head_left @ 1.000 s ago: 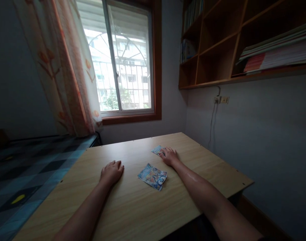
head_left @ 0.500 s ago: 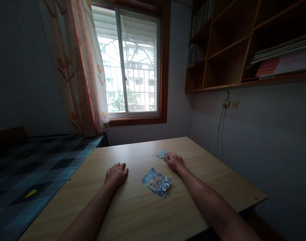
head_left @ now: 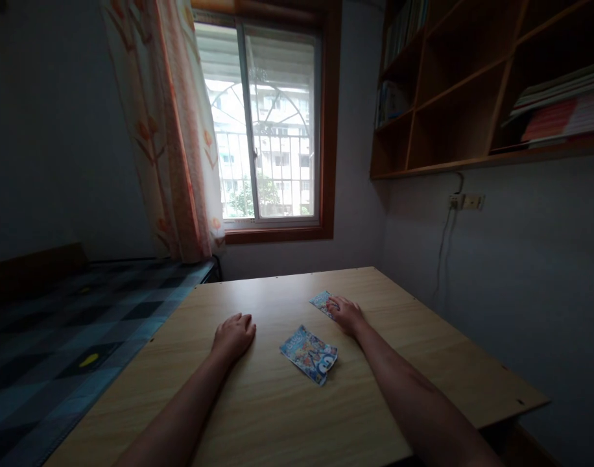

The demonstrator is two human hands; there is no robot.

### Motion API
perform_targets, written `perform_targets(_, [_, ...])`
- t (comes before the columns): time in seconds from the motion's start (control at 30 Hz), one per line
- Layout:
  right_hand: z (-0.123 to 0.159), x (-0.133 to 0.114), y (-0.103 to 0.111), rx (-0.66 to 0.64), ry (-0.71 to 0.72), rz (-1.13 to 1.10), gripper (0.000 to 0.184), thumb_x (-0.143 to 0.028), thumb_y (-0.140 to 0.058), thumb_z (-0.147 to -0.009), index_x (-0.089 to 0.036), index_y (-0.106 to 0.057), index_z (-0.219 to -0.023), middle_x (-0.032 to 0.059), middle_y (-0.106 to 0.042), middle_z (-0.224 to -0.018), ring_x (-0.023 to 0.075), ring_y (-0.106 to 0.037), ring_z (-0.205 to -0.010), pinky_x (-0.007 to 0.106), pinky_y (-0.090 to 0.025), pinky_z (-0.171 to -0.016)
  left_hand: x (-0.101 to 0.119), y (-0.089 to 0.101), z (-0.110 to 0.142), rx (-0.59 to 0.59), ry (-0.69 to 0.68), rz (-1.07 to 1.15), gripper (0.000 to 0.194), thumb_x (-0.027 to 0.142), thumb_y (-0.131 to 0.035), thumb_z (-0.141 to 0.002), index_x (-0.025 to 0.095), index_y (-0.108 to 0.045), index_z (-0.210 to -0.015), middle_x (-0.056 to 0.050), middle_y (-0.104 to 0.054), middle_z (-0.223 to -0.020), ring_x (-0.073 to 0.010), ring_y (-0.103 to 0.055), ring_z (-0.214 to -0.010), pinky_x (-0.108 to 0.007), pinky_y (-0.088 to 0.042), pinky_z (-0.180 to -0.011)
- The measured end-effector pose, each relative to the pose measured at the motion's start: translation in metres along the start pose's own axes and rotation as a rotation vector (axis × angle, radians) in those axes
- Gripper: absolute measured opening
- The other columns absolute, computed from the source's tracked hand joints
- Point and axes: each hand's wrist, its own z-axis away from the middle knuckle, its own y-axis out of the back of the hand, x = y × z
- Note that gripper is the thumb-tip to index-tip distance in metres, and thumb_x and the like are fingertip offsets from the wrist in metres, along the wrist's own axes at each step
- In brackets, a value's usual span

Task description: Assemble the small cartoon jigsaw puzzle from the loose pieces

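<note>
My left hand (head_left: pixel 233 334) lies palm down on the wooden table (head_left: pixel 258 408), holding nothing, its fingers low and partly bent. Right of it, a blue printed packet (head_left: pixel 309 355) with colourful cartoon figures rests flat, slightly creased, touched by neither hand. Farther back, a second, similar blue packet (head_left: pixel 320 300) lies on the tabletop. My right hand (head_left: pixel 346 314) rests over that packet's right end, fingers extended and the thumb side on its printed face. The hand hides part of this packet.
A bed with a checked cover (head_left: pixel 126 311) stands along the table's left side. Behind are a curtain (head_left: pixel 170 149) and a window (head_left: pixel 282 130). Wall shelves (head_left: pixel 452 117) with books hang at the upper right, above a socket (head_left: pixel 465 202) with a cord. The table's right edge slants toward me.
The view has turned slightly left, so everything sits farther right in the picture. Both hands stay about where they were on the table; my right hand covers a little less of the far packet.
</note>
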Motion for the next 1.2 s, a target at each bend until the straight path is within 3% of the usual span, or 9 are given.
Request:
perform_targets(0.27, [0.004, -0.004, 0.001, -0.055, 0.015, 0.049, 0.054, -0.055, -0.037, -0.1, -0.028, -0.056, -0.143, 0.0082, -0.048, -0.156, 0.027, -0.04, -0.145, 0.055, -0.022, -0.118, -0.001, -0.002, -0.001, -0.006, 0.001, 0.002, 0.046, 0.04, -0.041, -0.096, 0.021, -0.065, -0.13, -0.013, -0.06, -0.142, -0.0314, -0.054, -0.13, -0.047, -0.04, -0.108])
perform_targets(0.5, [0.004, -0.004, 0.0, -0.061, -0.066, 0.075, 0.053, -0.059, -0.039, -0.098, -0.035, -0.055, -0.143, 0.005, -0.042, -0.16, 0.0365, -0.026, -0.151, 0.073, -0.01, -0.115, 0.001, 0.001, 0.001, 0.0, -0.005, 0.014, 0.045, 0.039, -0.043, -0.095, 0.02, -0.067, -0.129, -0.014, -0.062, -0.138, -0.0315, -0.056, -0.128, -0.046, -0.041, -0.106])
perform_targets(0.87, [0.005, -0.001, 0.001, -0.043, -0.073, 0.094, 0.052, -0.057, -0.038, -0.099, -0.036, -0.054, -0.144, 0.004, -0.046, -0.157, 0.0318, -0.032, -0.149, 0.068, -0.017, -0.117, 0.002, 0.005, 0.003, -0.007, -0.018, -0.007, 0.042, 0.039, -0.041, -0.095, 0.022, -0.068, -0.122, -0.012, -0.065, -0.132, -0.03, -0.059, -0.123, -0.044, -0.043, -0.103])
perform_targets(1.2, [0.011, 0.0, 0.005, -0.093, -0.044, 0.132, 0.053, -0.056, -0.035, -0.101, -0.034, -0.051, -0.147, 0.0072, -0.041, -0.16, 0.0279, -0.034, -0.148, 0.06, -0.018, -0.118, 0.003, -0.002, 0.001, 0.003, -0.015, 0.056, 0.042, 0.039, -0.042, -0.096, 0.024, -0.068, -0.126, -0.01, -0.062, -0.141, -0.0296, -0.056, -0.13, -0.048, -0.042, -0.108])
